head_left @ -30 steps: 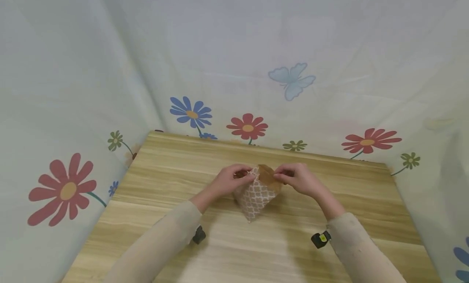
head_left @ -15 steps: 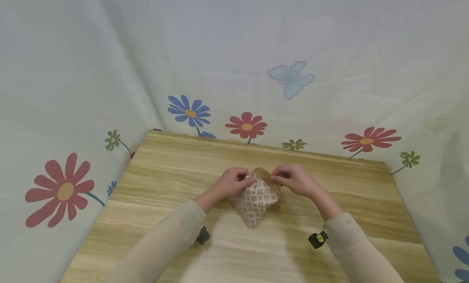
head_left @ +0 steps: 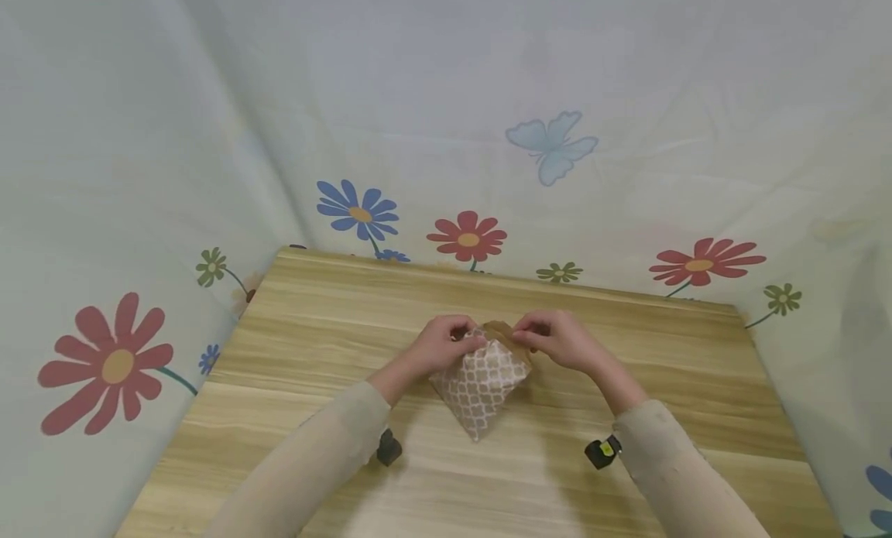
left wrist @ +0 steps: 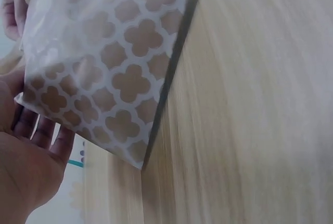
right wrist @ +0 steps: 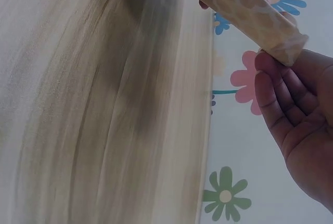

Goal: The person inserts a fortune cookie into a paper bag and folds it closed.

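A brown paper bag (head_left: 481, 383) with a white lattice pattern is held over the middle of the table, one corner pointing toward me. My left hand (head_left: 444, 344) pinches its upper left edge between thumb and fingers. At the upper right edge, the thumb and fingertips of my right hand (head_left: 560, 339) pinch the paper. Between the hands shows the plain brown inside of the bag's mouth (head_left: 498, 329). In the left wrist view the patterned side (left wrist: 112, 68) hangs close over the wood, and in the right wrist view a folded corner (right wrist: 281, 42) meets the right fingertips.
The wood-grain table (head_left: 334, 306) reaches back to a pale curtain (head_left: 432, 166) printed with flowers and a butterfly. Small black devices sit at both wrists, the left one (head_left: 389, 448) and the right one (head_left: 602, 451).
The bag has turned and tipped slightly, its near corner shifting a little toward me, with less of the brown inside showing. Both hands keep their pinch, the right moving slightly left.
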Available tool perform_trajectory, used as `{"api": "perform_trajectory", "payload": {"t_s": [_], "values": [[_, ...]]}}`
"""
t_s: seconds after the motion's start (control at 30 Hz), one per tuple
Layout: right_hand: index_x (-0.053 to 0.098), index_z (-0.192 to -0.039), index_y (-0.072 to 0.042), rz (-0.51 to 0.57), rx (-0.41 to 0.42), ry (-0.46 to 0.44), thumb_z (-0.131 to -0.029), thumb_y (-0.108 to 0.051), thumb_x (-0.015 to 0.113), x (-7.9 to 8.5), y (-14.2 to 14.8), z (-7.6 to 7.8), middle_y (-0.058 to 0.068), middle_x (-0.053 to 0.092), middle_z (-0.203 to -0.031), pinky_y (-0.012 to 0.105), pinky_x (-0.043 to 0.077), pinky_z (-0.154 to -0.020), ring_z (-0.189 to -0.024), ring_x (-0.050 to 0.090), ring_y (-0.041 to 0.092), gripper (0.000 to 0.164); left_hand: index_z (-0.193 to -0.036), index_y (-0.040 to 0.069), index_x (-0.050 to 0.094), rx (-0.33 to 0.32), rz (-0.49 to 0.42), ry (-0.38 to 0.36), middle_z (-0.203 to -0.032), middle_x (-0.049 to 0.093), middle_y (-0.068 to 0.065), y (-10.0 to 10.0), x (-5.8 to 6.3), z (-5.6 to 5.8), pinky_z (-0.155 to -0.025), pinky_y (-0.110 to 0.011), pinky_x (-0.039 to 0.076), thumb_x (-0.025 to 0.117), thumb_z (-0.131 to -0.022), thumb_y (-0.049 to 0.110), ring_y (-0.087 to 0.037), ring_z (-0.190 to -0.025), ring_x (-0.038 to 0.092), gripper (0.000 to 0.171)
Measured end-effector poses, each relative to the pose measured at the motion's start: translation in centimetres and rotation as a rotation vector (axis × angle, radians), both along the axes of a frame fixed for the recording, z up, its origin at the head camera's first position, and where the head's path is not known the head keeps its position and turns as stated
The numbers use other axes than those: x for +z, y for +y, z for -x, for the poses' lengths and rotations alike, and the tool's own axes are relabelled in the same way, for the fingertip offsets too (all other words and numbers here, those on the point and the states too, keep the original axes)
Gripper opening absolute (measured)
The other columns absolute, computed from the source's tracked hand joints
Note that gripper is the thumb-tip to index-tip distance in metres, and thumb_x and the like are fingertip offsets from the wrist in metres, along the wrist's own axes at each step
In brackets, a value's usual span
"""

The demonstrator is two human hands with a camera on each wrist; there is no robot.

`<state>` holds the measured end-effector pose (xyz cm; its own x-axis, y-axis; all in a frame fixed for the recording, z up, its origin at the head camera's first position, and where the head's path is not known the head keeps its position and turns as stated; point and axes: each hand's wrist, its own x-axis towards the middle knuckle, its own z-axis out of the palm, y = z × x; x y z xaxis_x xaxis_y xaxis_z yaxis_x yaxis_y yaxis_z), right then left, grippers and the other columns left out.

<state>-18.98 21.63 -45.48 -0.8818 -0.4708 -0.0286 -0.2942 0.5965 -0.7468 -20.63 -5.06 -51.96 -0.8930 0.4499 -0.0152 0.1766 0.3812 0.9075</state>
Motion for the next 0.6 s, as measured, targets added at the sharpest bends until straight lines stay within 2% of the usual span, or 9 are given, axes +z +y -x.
{"api": "perform_trajectory", "payload": {"t_s": [0.13,0.23,0.27,0.33,0.43,0.53,0.6], "values": [[0.078,-0.117,-0.005,0.085,-0.072,-0.024,-0.108,-0.023,0.067,-0.4,0.6,-0.6,0.003,0.077,-0.096,0.045,0.062,-0.082,-0.086,0.071,0.017,0.023,-0.096,0.015,0.075,0.039,-0.027,0.013,-0.092,0.069,0.003,0.1,-0.5,-0.1,-0.074,-0.029,0.050,0.076,-0.102,0.029,-0.014,-0.082,0.059,0.015],[0.072,-0.129,0.002,0.179,-0.141,-0.066,-0.110,-0.025,0.064,-1.0,1.3,-1.6,0.011,0.078,-0.106,0.056,0.061,-0.089,-0.092,0.075,0.024,0.034,-0.091,0.015,0.073,0.101,-0.046,0.008,-0.086,0.066,0.003,0.1,-0.9,-0.2,-0.067,-0.027,0.049,0.077,-0.101,0.032,-0.014,-0.076,0.057,0.020],[0.070,-0.133,0.002,0.204,-0.161,-0.081,-0.109,-0.025,0.065,-1.4,1.5,-1.9,0.013,0.078,-0.108,0.056,0.061,-0.091,-0.095,0.076,0.027,0.036,-0.090,0.014,0.073,0.122,-0.059,0.004,-0.084,0.065,0.003,0.0,-1.0,-0.2,-0.065,-0.026,0.048,0.076,-0.101,0.032,-0.014,-0.073,0.056,0.022],[0.066,-0.138,0.004,0.239,-0.185,-0.108,-0.109,-0.025,0.066,-2.1,1.7,-2.5,0.016,0.077,-0.113,0.054,0.060,-0.093,-0.099,0.076,0.033,0.041,-0.087,0.013,0.072,0.165,-0.082,-0.001,-0.080,0.064,0.002,0.0,-1.0,-0.3,-0.062,-0.026,0.046,0.077,-0.101,0.032,-0.014,-0.070,0.054,0.024],[0.061,-0.141,0.006,0.275,-0.204,-0.139,-0.107,-0.021,0.068,-3.1,1.8,-3.2,0.020,0.075,-0.116,0.043,0.062,-0.093,-0.103,0.075,0.039,0.044,-0.085,0.012,0.070,0.215,-0.108,-0.013,-0.079,0.062,0.001,0.2,-1.1,-0.5,-0.061,-0.026,0.045,0.076,-0.101,0.032,-0.015,-0.070,0.054,0.027],[0.058,-0.142,0.009,0.322,-0.258,-0.172,-0.106,-0.018,0.070,-4.0,1.5,-3.5,0.023,0.073,-0.119,0.032,0.061,-0.092,-0.107,0.074,0.040,0.047,-0.086,0.011,0.069,0.255,-0.120,-0.024,-0.081,0.062,0.001,0.7,-1.3,-0.9,-0.062,-0.026,0.046,0.076,-0.102,0.033,-0.015,-0.072,0.054,0.027],[0.057,-0.142,0.011,0.360,-0.302,-0.191,-0.105,-0.015,0.070,-4.5,1.2,-3.6,0.025,0.072,-0.121,0.030,0.060,-0.093,-0.109,0.073,0.040,0.047,-0.087,0.011,0.069,0.282,-0.125,-0.028,-0.082,0.062,0.001,1.1,-1.6,-1.2,-0.062,-0.026,0.047,0.076,-0.101,0.033,-0.014,-0.072,0.055,0.028]]}}
